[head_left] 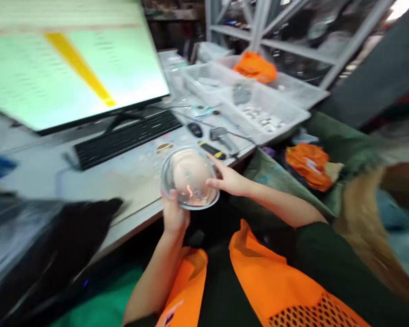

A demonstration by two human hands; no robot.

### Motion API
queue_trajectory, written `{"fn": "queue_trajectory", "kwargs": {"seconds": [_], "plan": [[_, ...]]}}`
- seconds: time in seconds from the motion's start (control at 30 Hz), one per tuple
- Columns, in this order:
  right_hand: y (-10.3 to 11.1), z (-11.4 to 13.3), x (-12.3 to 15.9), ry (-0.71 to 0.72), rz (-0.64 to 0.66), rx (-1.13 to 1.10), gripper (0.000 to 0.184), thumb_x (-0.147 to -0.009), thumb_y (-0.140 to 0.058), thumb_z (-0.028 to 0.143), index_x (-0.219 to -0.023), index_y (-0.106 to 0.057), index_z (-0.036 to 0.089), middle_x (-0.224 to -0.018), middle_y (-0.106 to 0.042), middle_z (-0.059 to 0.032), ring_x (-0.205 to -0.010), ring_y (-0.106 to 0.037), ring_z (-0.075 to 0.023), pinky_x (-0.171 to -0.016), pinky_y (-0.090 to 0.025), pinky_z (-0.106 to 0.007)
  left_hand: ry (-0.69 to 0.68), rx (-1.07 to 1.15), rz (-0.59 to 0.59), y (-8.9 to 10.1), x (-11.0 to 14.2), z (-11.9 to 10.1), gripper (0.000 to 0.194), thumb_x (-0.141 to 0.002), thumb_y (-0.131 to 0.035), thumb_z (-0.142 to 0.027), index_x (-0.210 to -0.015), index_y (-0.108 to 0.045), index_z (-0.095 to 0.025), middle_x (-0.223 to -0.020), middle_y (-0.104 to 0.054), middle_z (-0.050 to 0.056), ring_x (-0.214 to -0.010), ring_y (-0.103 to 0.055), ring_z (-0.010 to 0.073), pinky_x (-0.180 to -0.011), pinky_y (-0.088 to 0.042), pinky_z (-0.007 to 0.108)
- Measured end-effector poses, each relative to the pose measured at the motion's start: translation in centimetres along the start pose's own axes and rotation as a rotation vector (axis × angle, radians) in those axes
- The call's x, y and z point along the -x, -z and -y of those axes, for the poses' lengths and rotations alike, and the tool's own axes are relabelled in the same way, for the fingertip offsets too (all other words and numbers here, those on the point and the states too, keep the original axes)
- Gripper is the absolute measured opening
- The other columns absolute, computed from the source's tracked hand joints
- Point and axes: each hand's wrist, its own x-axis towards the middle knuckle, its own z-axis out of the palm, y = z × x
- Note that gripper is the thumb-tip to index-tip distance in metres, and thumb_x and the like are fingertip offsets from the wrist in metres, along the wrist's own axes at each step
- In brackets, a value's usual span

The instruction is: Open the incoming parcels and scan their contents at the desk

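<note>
A round, shiny bowl (pixel 191 175) with a silvery rim is held over the front edge of the desk, tilted so that its inner face shows. Blur and reflections leave its material uncertain. My left hand (pixel 174 211) grips its near left rim, the thumb on the inside. On the other side, my right hand (pixel 230 178) clasps the right rim, with the fingers partly hidden. Just behind the bowl, on the desk, lie a yellow-and-black box cutter (pixel 211 150) and a small round brownish piece (pixel 164 147).
A monitor (pixel 78 63) and a black keyboard (pixel 127 136) occupy the left side. Farther right are a mouse (pixel 195 130), a scanner-like device (pixel 221 135) and white plastic bins (pixel 259 106) with small white parts. Black plastic (pixel 51 245) covers the near left corner. Orange cloth (pixel 308 165) lies at right.
</note>
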Motion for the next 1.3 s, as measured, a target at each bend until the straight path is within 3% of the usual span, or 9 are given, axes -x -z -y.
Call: {"fn": "queue_trajectory", "kwargs": {"seconds": [0.13,0.23,0.33,0.47,0.57,0.73,0.97,1.13,1.3], "plan": [[-7.0,-3.8,-2.9,0.076,-0.11,-0.36,0.109,-0.083,-0.076,0.079,-0.168,-0.034,0.024,-0.164,-0.052,-0.0154,-0.157,-0.045,-0.0345,-0.132,-0.038,-0.052,-0.047,-0.196,-0.069,5.2,2.3,-0.4,0.117,-0.081,-0.085,-0.071,-0.171,-0.02,-0.033,-0.167,-0.048,0.015,-0.154,-0.051,0.0306,-0.128,-0.042,0.044],[-9.8,-5.4,-3.5,0.105,-0.068,-0.438,0.101,-0.086,-0.073,0.079,-0.164,-0.039,0.025,-0.167,-0.049,-0.015,-0.156,-0.048,-0.0333,-0.13,-0.04,-0.052,-0.115,-0.355,-0.13,7.3,3.3,-1.1,0.108,-0.085,-0.08,-0.073,-0.167,-0.026,-0.026,-0.16,-0.053,0.019,-0.144,-0.06,0.0327,-0.121,-0.05,0.046],[-9.2,-5.3,-4.3,0.181,-0.111,-0.349,0.085,-0.09,-0.071,0.074,-0.158,-0.048,0.027,-0.166,-0.051,-0.0138,-0.155,-0.049,-0.0315,-0.127,-0.043,-0.052,-0.319,-0.775,-0.252,9.5,4.0,-2.5,0.087,-0.085,-0.086,-0.057,-0.153,-0.045,-0.022,-0.141,-0.064,0.016,-0.128,-0.069,0.0312,-0.109,-0.057,0.044],[-6.3,-2.5,-5.2,0.308,-0.113,0.011,0.049,-0.096,-0.071,0.058,-0.134,-0.069,0.027,-0.133,-0.072,-0.0109,-0.128,-0.067,-0.0285,-0.114,-0.052,-0.049,-0.653,-1.157,-0.108,11.5,4.2,-4.2,0.067,-0.089,-0.084,-0.032,-0.147,-0.053,-0.022,-0.129,-0.069,0.013,-0.119,-0.071,0.0295,-0.105,-0.058,0.044],[-5.5,-0.8,-5.2,0.325,-0.024,0.241,0.029,-0.095,-0.073,0.048,-0.11,-0.076,0.023,-0.118,-0.075,-0.0095,-0.114,-0.07,-0.0269,-0.103,-0.056,-0.044,-0.746,-1.159,-0.044,11.4,3.9,-4.4,0.07,-0.09,-0.083,-0.028,-0.151,-0.05,-0.022,-0.13,-0.069,0.015,-0.119,-0.07,0.0298,-0.104,-0.058,0.044],[-5.2,-1.0,-5.6,0.207,0.05,0.459,0.014,-0.098,-0.061,0.03,-0.098,-0.071,0.02,-0.107,-0.074,-0.0095,-0.102,-0.068,-0.0247,-0.094,-0.053,-0.038,-0.757,-1.17,0.015,10.1,3.2,-3.9,0.069,-0.091,-0.081,-0.023,-0.153,-0.049,-0.022,-0.127,-0.07,0.015,-0.116,-0.07,0.0294,-0.103,-0.057,0.044],[-4.4,0.1,-8.1,0.026,0.394,0.871,0.023,-0.107,-0.044,0.024,-0.096,-0.063,0.018,-0.096,-0.073,-0.0097,-0.083,-0.061,-0.0218,-0.073,-0.039,-0.032,-0.746,-1.29,0.029,9.9,2.7,-4.0,0.076,-0.094,-0.077,-0.027,-0.161,-0.042,-0.022,-0.126,-0.067,0.016,-0.113,-0.066,0.0315,-0.099,-0.055,0.044],[-5.6,3.7,-8.2,0.196,0.571,1.11,0.026,-0.105,-0.049,0.022,-0.09,-0.069,0.016,-0.094,-0.076,-0.0119,-0.081,-0.063,-0.0222,-0.07,-0.033,-0.033,-0.565,-1.503,0.074,8.9,2.7,-4.7,0.077,-0.091,-0.069,-0.015,-0.163,-0.042,-0.02,-0.129,-0.062,0.018,-0.111,-0.06,0.0335,-0.099,-0.051,0.047],[-8.0,5.6,-6.3,0.501,0.584,1.045,0.022,-0.101,-0.051,0.019,-0.09,-0.069,0.013,-0.091,-0.075,-0.0143,-0.077,-0.062,-0.0226,-0.068,-0.033,-0.035,-0.48,-1.527,0.133,7.4,2.0,-5.6,0.077,-0.091,-0.064,-0.016,-0.165,-0.042,-0.025,-0.131,-0.06,0.017,-0.112,-0.059,0.0339,-0.099,-0.052,0.049]]}}
